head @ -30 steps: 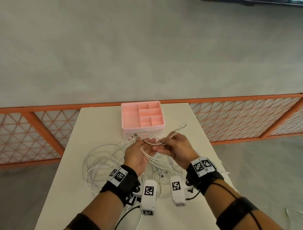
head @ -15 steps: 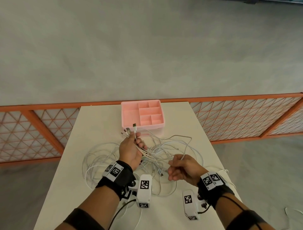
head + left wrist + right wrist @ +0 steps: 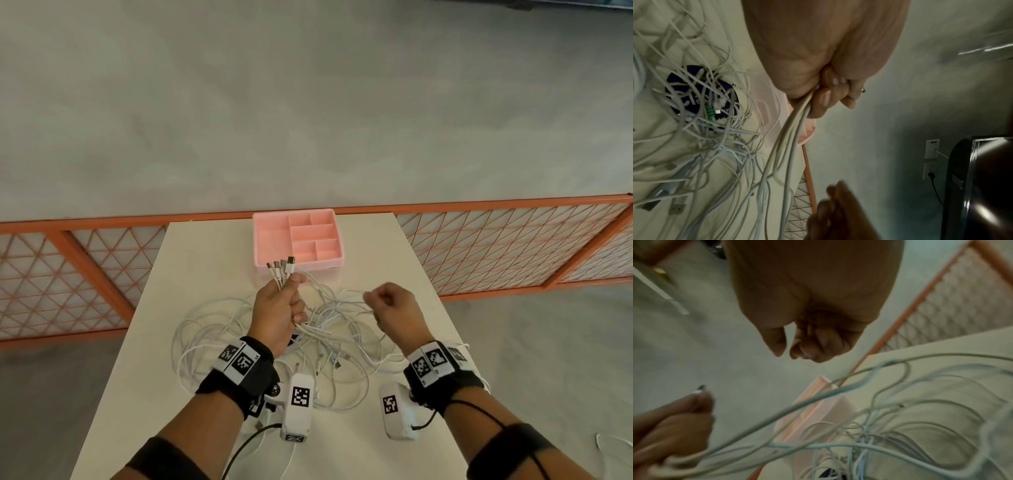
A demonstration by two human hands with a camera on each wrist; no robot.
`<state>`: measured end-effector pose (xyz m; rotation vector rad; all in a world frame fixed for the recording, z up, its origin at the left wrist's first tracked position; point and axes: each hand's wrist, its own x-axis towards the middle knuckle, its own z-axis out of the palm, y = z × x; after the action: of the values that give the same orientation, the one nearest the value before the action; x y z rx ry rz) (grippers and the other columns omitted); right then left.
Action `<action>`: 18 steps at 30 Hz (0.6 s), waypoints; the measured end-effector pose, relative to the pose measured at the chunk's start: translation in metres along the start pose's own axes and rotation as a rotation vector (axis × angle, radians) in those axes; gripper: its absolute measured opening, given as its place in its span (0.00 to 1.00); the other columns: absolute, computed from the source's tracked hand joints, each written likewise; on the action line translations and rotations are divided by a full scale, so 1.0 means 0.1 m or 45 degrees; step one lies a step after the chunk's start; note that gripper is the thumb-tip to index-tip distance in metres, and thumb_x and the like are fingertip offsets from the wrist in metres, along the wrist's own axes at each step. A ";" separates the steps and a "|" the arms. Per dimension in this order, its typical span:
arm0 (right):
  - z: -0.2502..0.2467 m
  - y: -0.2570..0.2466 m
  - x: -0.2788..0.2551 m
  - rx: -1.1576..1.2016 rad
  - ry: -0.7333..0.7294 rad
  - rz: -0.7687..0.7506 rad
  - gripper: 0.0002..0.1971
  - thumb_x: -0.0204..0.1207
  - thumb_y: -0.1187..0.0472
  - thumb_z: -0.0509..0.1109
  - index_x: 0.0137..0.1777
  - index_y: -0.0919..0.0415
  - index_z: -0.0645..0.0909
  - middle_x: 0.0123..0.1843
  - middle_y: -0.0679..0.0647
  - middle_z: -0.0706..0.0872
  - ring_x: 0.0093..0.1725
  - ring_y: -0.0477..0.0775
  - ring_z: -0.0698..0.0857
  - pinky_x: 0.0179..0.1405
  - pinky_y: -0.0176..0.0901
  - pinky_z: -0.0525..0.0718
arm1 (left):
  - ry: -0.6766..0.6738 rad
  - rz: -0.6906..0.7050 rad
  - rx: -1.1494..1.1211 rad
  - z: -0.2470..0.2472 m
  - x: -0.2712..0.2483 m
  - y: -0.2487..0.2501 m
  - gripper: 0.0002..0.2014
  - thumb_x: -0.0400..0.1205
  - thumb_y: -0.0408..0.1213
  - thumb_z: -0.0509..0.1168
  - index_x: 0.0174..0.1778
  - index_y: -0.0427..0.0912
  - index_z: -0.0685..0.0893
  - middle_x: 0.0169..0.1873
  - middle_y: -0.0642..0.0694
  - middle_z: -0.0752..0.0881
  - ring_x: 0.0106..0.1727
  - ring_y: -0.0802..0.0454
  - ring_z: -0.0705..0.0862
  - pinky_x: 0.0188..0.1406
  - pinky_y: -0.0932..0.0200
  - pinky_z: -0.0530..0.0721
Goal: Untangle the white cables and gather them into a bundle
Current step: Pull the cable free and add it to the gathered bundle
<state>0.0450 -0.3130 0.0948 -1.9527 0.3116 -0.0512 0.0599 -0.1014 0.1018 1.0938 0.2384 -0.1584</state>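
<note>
Table (image 3: 212, 246) | pink tray (image 3: 274, 236) behind left hand (image 3: 279, 308) | cables (image 3: 219, 329) sprawled

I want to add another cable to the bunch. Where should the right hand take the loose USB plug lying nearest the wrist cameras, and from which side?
Probably pinch the USB plug by its rigid housing, not its thin cord. Come from above and the right with the right hand, which holds nothing. The left hand already grips the gathered cable ends, and the plug lies flat on the table amid loops.
</note>
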 end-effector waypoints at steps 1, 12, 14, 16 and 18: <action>0.06 -0.09 -0.03 -0.050 -0.093 -0.118 0.08 0.77 0.56 0.74 0.43 0.61 0.83 0.32 0.49 0.86 0.29 0.44 0.82 0.33 0.39 0.79 | -0.011 0.010 0.010 0.01 0.00 0.00 0.10 0.90 0.38 0.60 0.49 0.37 0.83 0.27 0.50 0.59 0.23 0.56 0.60 0.20 0.63 0.65; 0.51 0.02 -0.18 -0.791 -0.690 -0.457 0.13 0.85 0.47 0.63 0.42 0.53 0.75 0.37 0.49 0.82 0.38 0.53 0.80 0.38 0.44 0.72 | -0.015 0.110 -0.342 -0.09 0.01 0.42 0.15 0.92 0.43 0.54 0.40 0.44 0.75 0.24 0.53 0.65 0.22 0.57 0.61 0.19 0.64 0.65; 0.30 0.25 -0.09 -0.907 -0.576 -0.389 0.16 0.85 0.44 0.61 0.37 0.51 0.73 0.34 0.47 0.79 0.38 0.54 0.79 0.37 0.45 0.69 | 0.045 0.181 -0.383 -0.23 0.07 0.68 0.16 0.92 0.43 0.53 0.39 0.45 0.75 0.24 0.54 0.65 0.21 0.59 0.60 0.17 0.65 0.60; 0.07 0.43 0.03 -0.959 -0.485 -0.335 0.18 0.84 0.44 0.62 0.35 0.51 0.71 0.33 0.47 0.78 0.39 0.56 0.79 0.38 0.46 0.70 | 0.097 0.230 -0.395 -0.36 0.12 0.86 0.17 0.92 0.44 0.53 0.37 0.46 0.74 0.22 0.54 0.64 0.19 0.59 0.58 0.16 0.65 0.57; -0.14 0.55 0.14 -1.039 -0.437 -0.251 0.19 0.84 0.44 0.62 0.33 0.52 0.69 0.31 0.46 0.76 0.40 0.57 0.79 0.39 0.48 0.73 | 0.138 0.245 -0.406 -0.48 0.17 0.94 0.17 0.92 0.45 0.53 0.37 0.46 0.74 0.21 0.55 0.63 0.18 0.60 0.58 0.14 0.66 0.56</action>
<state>0.0456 -0.3485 0.0490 -2.7399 -0.1204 0.3281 0.0934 -0.0166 0.1567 0.8025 0.2445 0.1093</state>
